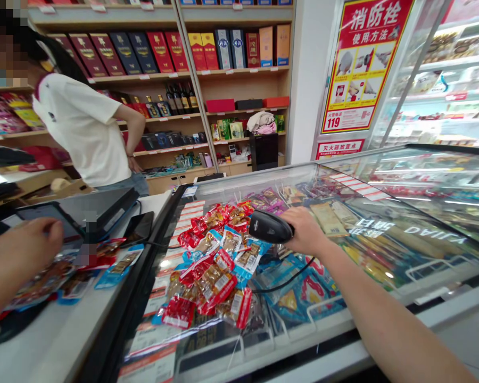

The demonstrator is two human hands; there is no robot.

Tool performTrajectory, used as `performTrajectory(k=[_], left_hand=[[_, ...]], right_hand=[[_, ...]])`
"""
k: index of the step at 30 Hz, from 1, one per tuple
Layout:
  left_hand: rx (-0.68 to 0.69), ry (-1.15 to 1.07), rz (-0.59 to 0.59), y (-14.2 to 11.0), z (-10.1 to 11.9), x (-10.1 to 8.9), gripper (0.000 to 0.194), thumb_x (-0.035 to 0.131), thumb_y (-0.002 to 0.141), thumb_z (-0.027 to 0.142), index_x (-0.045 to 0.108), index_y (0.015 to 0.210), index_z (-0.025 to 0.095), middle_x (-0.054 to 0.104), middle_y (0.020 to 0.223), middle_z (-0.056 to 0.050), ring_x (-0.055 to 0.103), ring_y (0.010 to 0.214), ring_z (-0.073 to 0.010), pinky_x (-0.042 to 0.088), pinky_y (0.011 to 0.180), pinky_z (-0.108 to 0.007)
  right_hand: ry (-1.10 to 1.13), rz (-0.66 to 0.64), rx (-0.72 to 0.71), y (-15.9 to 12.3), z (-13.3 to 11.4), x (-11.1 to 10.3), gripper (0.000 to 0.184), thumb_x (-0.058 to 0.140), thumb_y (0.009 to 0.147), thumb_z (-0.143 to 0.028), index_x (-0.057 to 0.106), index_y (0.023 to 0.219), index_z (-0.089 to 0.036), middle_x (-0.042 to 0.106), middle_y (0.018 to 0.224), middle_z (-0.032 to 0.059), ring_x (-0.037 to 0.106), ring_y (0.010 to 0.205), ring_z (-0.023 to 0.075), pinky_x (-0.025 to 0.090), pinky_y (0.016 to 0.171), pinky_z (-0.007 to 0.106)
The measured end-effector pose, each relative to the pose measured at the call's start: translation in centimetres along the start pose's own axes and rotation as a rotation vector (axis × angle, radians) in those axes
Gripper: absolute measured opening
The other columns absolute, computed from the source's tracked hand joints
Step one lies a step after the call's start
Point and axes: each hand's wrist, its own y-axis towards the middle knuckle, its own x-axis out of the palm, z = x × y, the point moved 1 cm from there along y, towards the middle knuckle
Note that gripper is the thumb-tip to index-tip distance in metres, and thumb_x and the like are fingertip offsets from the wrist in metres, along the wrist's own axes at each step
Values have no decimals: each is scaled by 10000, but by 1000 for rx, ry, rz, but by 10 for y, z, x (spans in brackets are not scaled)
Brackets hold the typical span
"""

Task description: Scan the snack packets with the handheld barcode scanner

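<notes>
Red and blue plastic snack packets (215,282): piled on glass freezer top (219,348), more on white counter (80,330); share done unclear. Black plastic scanner (269,226): clasped by right hand (306,230). Left hand (35,244): grip indiscernible.

scanner (268,226): grip hidden by right fingers (296,217) | left forearm (2,279): edge-cut | packets (217,282): fine print illegible

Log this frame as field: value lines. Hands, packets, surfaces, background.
right hand: holds black scanner at the packet pile
left hand: near loose packets on white counter; grip unclear
pile: red and blue snack packets, on glass-topped case
background: person in white shirt, stocked shelves, red sign
</notes>
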Motion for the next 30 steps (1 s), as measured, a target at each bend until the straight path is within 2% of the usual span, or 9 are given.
performTrajectory(k=[3,5,6,10,13,16,20,26,30], left_hand=[[123,-95,54,-8,46,-19,472,278,888,460,636,949,160,677,965,-138,612,837,-258,475,698,-326],[249,-247,74,-21,82,-27,399,339,864,450,628,945,186,681,996,-118,622,879,-244,490,804,-332],[310,-322,47,-29,100,-29,365,380,854,450,628,953,201,684,1008,-100,628,886,-231,489,839,-327],[487,-516,-250,-62,159,-16,391,470,818,537,665,957,229,709,998,-96,643,764,-231,506,806,-353],[511,-514,-404,-82,185,3,449,529,772,575,680,1009,225,722,1085,-134,681,872,-288,506,862,-397],[508,-429,-473,-92,198,16,474,547,752,562,671,1046,211,724,1111,-154,680,1001,-337,491,913,-432],[481,-334,-528,-94,205,18,436,571,734,532,661,1010,207,731,1041,-152,691,949,-335,501,844,-414],[488,-434,-396,-92,206,8,260,617,678,447,614,833,238,701,912,-115,669,853,-308,495,824,-398],[450,-565,-299,-91,202,5,244,607,680,443,586,817,243,673,921,-112,659,829,-296,504,841,-408]], right_hand=[[-8,9,7,1,-1,0,219,675,724,-328,697,888,-184,702,778,74,586,771,233,337,712,334],[-7,2,15,2,-2,-1,219,665,729,-312,697,905,-186,705,787,75,589,783,235,341,715,336],[-5,-4,21,2,-2,-1,212,663,733,-308,697,903,-187,706,786,74,591,783,235,342,715,337],[-5,-31,38,4,-4,-1,175,665,750,-310,692,874,-189,703,778,72,592,768,231,349,715,341],[6,-36,42,4,-4,0,224,681,737,-311,700,922,-186,709,802,74,595,784,234,357,723,342],[7,-37,52,4,-3,1,267,696,713,-316,705,944,-183,712,824,79,593,807,239,358,732,344],[-10,-52,64,5,-2,2,257,708,696,-323,701,913,-186,713,818,77,582,813,239,347,727,345],[-22,-40,73,7,-2,1,273,730,671,-326,694,904,-187,727,844,77,589,820,239,344,723,342],[-46,-50,78,7,-2,2,266,729,676,-327,689,902,-192,721,825,69,601,816,240,346,716,338]])
